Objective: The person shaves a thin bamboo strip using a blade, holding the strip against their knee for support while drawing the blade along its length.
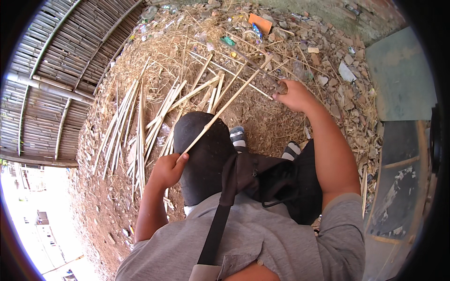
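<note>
My left hand [168, 171] is closed around the near end of a long pale bamboo strip [229, 105]. The strip slants up and to the right across my black-clad left knee [199, 136]. In my right hand [296, 96], fingers wrapped round its grip, is a long dark-bladed knife [253, 63] with a brown handle. Its blade points to the far left and crosses the strip near the strip's far end; whether they touch I cannot tell. Split bamboo strips [142, 131] lie in loose bundles on the ground left of my knee.
A bamboo-slat wall [56, 51] stands at the left. Dry shavings [164, 51] and stone rubble [323, 70] cover the ground ahead, with an orange block [260, 23] at the far side. Grey-green panels [401, 75] border the right. My sandaled feet [238, 136] are below the knife.
</note>
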A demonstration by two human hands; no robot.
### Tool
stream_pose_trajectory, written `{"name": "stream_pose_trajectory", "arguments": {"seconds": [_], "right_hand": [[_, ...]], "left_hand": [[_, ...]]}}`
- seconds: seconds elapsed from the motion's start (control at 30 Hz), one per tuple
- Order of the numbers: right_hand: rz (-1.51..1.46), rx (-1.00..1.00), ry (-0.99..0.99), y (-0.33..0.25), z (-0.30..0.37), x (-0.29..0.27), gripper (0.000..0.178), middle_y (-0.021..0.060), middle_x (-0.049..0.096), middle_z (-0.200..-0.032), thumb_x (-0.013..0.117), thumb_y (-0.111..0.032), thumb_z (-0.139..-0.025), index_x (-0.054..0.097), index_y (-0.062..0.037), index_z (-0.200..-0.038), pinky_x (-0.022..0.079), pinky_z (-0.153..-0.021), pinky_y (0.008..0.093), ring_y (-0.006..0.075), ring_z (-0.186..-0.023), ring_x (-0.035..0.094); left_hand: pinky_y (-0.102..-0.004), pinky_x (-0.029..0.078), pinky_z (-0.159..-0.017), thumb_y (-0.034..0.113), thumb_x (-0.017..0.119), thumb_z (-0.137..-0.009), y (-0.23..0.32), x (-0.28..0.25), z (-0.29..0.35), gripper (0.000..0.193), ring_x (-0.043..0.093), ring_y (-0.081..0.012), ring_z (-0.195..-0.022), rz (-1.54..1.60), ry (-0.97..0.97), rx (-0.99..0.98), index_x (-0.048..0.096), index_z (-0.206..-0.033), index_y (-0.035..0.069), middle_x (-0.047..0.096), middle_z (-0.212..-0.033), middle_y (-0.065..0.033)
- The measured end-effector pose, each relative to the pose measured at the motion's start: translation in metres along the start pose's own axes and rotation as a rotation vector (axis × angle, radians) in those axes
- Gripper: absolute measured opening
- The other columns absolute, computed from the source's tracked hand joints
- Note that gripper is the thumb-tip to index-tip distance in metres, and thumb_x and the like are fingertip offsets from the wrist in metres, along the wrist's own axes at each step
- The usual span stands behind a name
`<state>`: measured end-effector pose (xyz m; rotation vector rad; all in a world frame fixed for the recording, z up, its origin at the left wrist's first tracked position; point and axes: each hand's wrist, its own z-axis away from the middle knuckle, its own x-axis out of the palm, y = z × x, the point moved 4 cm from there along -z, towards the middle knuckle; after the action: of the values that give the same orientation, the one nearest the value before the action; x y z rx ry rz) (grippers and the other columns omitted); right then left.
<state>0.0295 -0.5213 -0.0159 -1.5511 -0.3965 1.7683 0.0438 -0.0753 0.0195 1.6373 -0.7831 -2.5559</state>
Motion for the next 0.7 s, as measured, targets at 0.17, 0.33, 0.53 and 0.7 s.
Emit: {"name": "stream_pose_trajectory", "arguments": {"seconds": [0.17,0.33,0.53,0.7], "right_hand": [[0.047,-0.071,-0.004,-0.013,0.006,0.011,0.059,0.0213,0.072,-0.115,0.079,-0.035,-0.085,0.064,0.0015,-0.129,0.052,-0.094,0.0422,0.0336,-0.107,0.069],[0.246,-0.268,-0.263,-0.061,0.025,0.042,0.042,0.0175,0.073,-0.100,0.078,-0.031,-0.085,0.070,-0.0065,-0.118,0.055,-0.085,0.0428,0.0340,-0.095,0.071],[0.139,-0.167,-0.220,-0.037,0.010,0.020,0.037,0.0139,0.071,-0.087,0.079,-0.031,-0.084,0.070,-0.0039,-0.107,0.052,-0.073,0.0419,0.0285,-0.081,0.069],[-0.001,0.080,0.061,0.017,-0.001,-0.017,0.051,0.0173,0.073,-0.108,0.078,-0.036,-0.085,0.068,-0.0037,-0.123,0.054,-0.088,0.0420,0.0330,-0.102,0.070]], "left_hand": [[-0.0493,0.047,-0.066,0.046,0.052,-0.105,0.000,0.001,0.000,0.056,0.063,-0.0417,-0.069,-0.011,0.020,0.013,0.065,-0.079,-0.002,0.063,-0.070,-0.0234],[-0.0480,0.046,-0.064,0.043,0.052,-0.105,0.003,0.001,0.003,0.055,0.062,-0.0400,-0.065,-0.041,0.041,0.037,0.064,-0.077,-0.003,0.061,-0.067,-0.0221],[-0.0528,0.049,-0.069,0.052,0.052,-0.103,-0.003,0.003,0.001,0.060,0.064,-0.0483,-0.075,-0.046,0.027,0.018,0.066,-0.080,-0.002,0.064,-0.073,-0.0271],[-0.0530,0.048,-0.069,0.051,0.052,-0.103,-0.001,0.003,0.000,0.059,0.063,-0.0480,-0.074,-0.018,0.026,0.007,0.065,-0.079,-0.001,0.064,-0.072,-0.0270]]}}
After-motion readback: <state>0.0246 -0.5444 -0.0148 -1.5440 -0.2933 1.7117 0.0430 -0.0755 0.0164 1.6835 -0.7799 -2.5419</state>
